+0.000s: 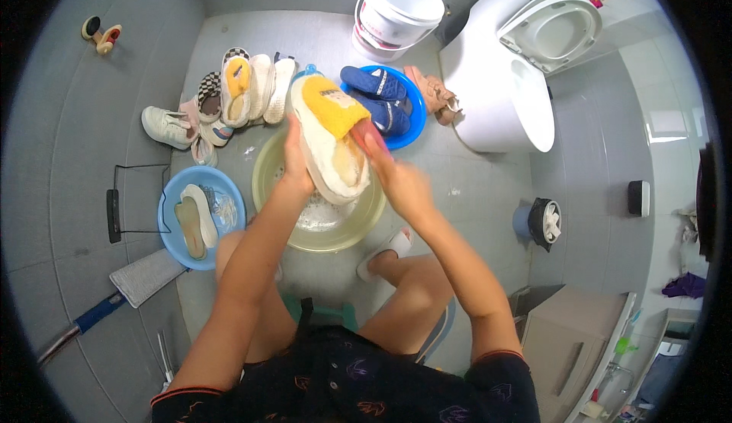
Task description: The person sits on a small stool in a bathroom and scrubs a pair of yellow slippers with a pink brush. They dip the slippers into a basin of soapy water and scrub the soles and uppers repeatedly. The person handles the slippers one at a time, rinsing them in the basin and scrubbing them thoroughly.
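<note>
My left hand point(296, 156) grips a white slipper point(313, 144) with a fuzzy yellow upper along its left edge. The slipper is held tilted above a yellowish-green basin point(263, 186) with sudsy water. My right hand point(404, 183) is closed around a reddish-pink object point(370, 138), which it presses at the opening of the yellow upper. The kind of that object is hard to make out, as my fingers and the slipper cover part of it. Slight blur shows on my right hand.
Left of the basin, a light-blue basin point(162, 213) holds insoles. Several shoes stand behind, including another yellow-topped slipper point(238, 80). Blue slippers point(385, 110) lie in a blue basin point(422, 122). A white bucket point(400, 3), toilet point(488, 80) and small bin point(526, 221) stand around; a flat mop point(149, 276) leans left.
</note>
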Tool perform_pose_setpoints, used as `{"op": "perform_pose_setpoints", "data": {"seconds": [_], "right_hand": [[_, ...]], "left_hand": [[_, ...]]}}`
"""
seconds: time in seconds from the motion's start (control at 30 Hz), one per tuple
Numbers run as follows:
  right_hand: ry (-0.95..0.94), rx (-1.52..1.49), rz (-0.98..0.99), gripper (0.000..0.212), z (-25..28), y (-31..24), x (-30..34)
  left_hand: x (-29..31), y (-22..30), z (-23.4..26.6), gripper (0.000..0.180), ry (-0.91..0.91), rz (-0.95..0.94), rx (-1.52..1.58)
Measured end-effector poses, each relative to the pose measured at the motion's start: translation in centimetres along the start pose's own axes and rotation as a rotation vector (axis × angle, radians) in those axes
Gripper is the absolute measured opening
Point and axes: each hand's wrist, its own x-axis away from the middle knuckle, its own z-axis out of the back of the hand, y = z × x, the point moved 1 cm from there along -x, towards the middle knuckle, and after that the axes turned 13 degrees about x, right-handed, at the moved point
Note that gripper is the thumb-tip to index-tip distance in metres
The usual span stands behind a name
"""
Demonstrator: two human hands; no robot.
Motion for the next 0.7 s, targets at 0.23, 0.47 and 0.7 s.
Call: {"op": "perform_pose_setpoints", "data": {"seconds": [0.23, 0.47, 0.7], "right_hand": [[-0.012, -0.175, -0.075, 0.052, -1.3, -0.7, 4.8], [0.089, -0.22, 0.029, 0.052, 4.1, -3.1, 5.5], [0.082, 0.073, -0.008, 0.052, 1.1, -2.4, -2.7]], "left_hand": [[-0.2, 0.3, -0.1, 0.077, -0.046, 0.083, 0.045], [0.0, 0.1, 0.5, 0.075, 0.042, 0.104, 0.031], [0.2, -1.1, 0.2, 0.072, 0.002, 0.262, 0.051]]}}
